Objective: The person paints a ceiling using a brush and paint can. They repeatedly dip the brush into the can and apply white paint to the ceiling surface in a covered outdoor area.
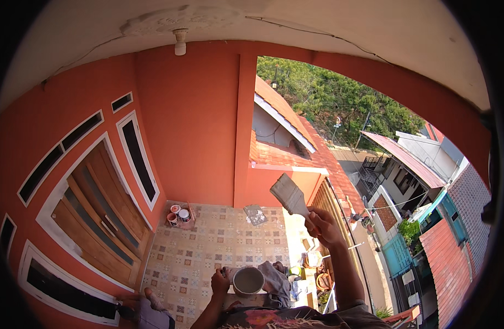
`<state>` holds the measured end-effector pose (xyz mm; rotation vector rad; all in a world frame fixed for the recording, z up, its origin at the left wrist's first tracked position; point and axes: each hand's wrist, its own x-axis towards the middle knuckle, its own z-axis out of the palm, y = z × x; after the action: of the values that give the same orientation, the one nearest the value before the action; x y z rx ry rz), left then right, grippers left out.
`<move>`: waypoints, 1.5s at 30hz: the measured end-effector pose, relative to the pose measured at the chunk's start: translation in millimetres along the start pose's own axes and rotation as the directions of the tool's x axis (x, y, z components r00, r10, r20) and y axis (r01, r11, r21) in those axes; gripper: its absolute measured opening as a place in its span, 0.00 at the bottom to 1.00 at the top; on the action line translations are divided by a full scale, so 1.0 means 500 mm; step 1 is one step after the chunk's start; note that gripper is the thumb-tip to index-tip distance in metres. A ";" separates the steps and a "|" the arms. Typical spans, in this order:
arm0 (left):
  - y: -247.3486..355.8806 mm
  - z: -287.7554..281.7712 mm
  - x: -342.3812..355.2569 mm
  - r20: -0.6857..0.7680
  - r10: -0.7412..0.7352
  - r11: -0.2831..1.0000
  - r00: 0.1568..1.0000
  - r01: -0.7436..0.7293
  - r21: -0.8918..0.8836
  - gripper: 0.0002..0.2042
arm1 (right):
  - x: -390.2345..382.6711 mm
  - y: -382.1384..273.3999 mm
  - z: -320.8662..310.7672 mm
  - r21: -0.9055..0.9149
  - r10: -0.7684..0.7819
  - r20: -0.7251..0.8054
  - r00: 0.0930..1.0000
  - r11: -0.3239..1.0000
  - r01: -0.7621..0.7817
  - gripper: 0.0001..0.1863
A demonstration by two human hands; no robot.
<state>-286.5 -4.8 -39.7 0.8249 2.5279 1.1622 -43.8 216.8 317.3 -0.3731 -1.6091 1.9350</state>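
Note:
My right hand [321, 225] is raised at the right of centre, closed round the handle of a wide, flat brush [287, 193] coated in grey, with the brush end tilted up and left. Lower down, my left hand [221, 281] is closed just left of a round container [248, 281] with grey contents; what its fingers grip is too small to tell. Under the container is a pale flat surface [235, 300], and a grey cloth [276, 279] lies bunched against its right side.
Paint cans [180, 216] and a grey-stained sheet [255, 215] lie on the tiled floor [191, 247]. Orange walls hold a wooden door [101, 214]. A railing [345, 230] edges the drop to the street. A person [156, 312] is at lower left. A bulb [180, 43] hangs overhead.

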 end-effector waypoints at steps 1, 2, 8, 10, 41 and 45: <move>-0.002 0.002 0.002 -0.032 0.006 1.000 0.999 -0.007 -0.007 0.21 | 0.018 -0.002 -0.003 0.033 -0.044 0.001 0.999 0.998 0.044 0.19; -0.003 0.004 0.004 -0.060 0.012 1.000 0.998 -0.013 -0.012 0.21 | 0.036 -0.007 -0.005 0.079 -0.082 -0.001 0.997 0.994 0.082 0.19; -0.001 -0.002 0.010 0.086 -0.143 0.990 0.986 0.142 0.016 0.23 | 0.152 -0.056 0.023 0.114 -0.255 -0.140 0.957 0.956 0.272 0.19; 0.003 -0.006 0.010 0.107 -0.163 0.986 0.981 0.156 0.063 0.24 | 0.197 -0.081 0.043 0.131 -0.264 -0.158 0.951 0.949 0.285 0.19; -0.023 0.019 0.137 0.036 0.158 0.982 0.987 -0.154 -0.108 0.21 | 0.868 -0.579 0.225 -0.205 -0.487 -0.255 0.835 0.872 0.445 0.10; 0.014 0.018 0.164 0.051 0.102 0.995 0.993 -0.101 -0.025 0.18 | 0.894 -0.596 0.240 -0.124 -0.499 -0.303 0.812 0.866 0.485 0.05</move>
<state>-346.1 52.4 -38.8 0.9759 2.4516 1.1813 -386.0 416.8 699.3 -0.2419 -1.3593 1.3651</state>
